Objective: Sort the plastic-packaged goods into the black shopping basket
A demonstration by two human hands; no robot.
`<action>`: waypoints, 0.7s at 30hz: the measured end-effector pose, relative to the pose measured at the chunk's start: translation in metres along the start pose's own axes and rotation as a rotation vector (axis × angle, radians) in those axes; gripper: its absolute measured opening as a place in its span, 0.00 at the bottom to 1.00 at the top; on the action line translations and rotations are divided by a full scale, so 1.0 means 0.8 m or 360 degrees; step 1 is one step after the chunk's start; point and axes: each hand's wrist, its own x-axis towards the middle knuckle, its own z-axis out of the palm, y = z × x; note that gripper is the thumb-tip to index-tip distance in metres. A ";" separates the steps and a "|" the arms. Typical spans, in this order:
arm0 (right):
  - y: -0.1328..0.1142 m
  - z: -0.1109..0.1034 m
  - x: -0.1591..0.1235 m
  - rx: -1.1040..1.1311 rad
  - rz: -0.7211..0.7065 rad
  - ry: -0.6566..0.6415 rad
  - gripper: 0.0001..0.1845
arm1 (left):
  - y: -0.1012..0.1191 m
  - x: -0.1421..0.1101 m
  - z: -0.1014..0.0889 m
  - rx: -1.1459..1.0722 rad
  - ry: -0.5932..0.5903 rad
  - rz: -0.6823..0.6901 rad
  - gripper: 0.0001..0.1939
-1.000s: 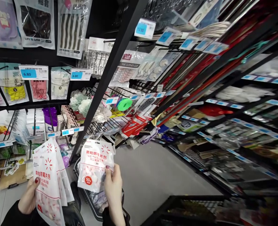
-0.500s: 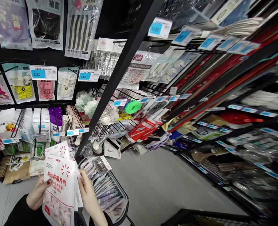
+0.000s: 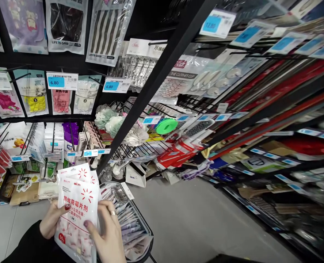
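Several white and red packets of mothproof tablets (image 3: pixel 74 219) are held in a stack low in the view, the front one facing me. My left hand (image 3: pixel 53 219) grips their left edge, thumb on the front. My right hand (image 3: pixel 108 228) holds the right edge, its thumb lying on the front packet and its fingers bent behind; a ring shows on one finger. Just right of my hands stands a black-rimmed basket (image 3: pixel 148 228) filled with upright packets.
Ahead is a shelf rack with a black post (image 3: pixel 156 84); glove packs (image 3: pixel 33 96) hang at left. Grey floor (image 3: pixel 183 219) runs down the aisle to shelves (image 3: pixel 288 182) on the right. Price tags (image 3: pixel 62 80) stick out from the hooks.
My right thumb has come round onto the front of the packets, and that hand has shifted. The view has turned slightly left, so shelves and packets appear further right.
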 end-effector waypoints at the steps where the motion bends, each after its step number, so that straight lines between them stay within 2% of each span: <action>1: -0.001 0.006 -0.001 -0.0010 0.0059 -0.0045 0.14 | -0.001 0.000 0.001 0.0032 -0.0023 -0.0002 0.09; 4: 0.006 0.019 0.000 0.0173 0.0172 -0.0065 0.18 | -0.004 0.000 0.002 0.0080 -0.0040 0.0060 0.10; 6: 0.014 0.016 0.003 0.0428 0.0259 -0.0016 0.17 | -0.005 0.002 -0.001 0.0079 -0.0044 0.0105 0.13; 8: 0.021 0.003 0.009 0.0752 0.0427 0.0115 0.19 | -0.002 0.005 -0.007 0.0083 -0.0017 0.0127 0.15; 11: 0.026 -0.029 0.020 0.1180 0.0611 0.0433 0.22 | 0.008 0.009 -0.019 0.0190 0.0199 0.0174 0.13; 14: 0.024 -0.063 0.029 0.1289 0.0564 0.0658 0.23 | 0.020 0.010 -0.029 0.0308 0.0422 0.0222 0.13; 16: 0.023 -0.078 0.033 0.1266 0.0520 0.0736 0.22 | 0.025 0.010 -0.032 0.0313 0.0453 0.0190 0.14; 19: 0.027 -0.086 0.035 0.1227 0.0479 0.0767 0.20 | 0.028 0.009 -0.034 0.0248 0.0482 0.0182 0.16; 21: 0.033 -0.083 0.035 0.1281 0.0431 0.0761 0.17 | 0.028 0.009 -0.036 0.0161 0.0485 0.0174 0.22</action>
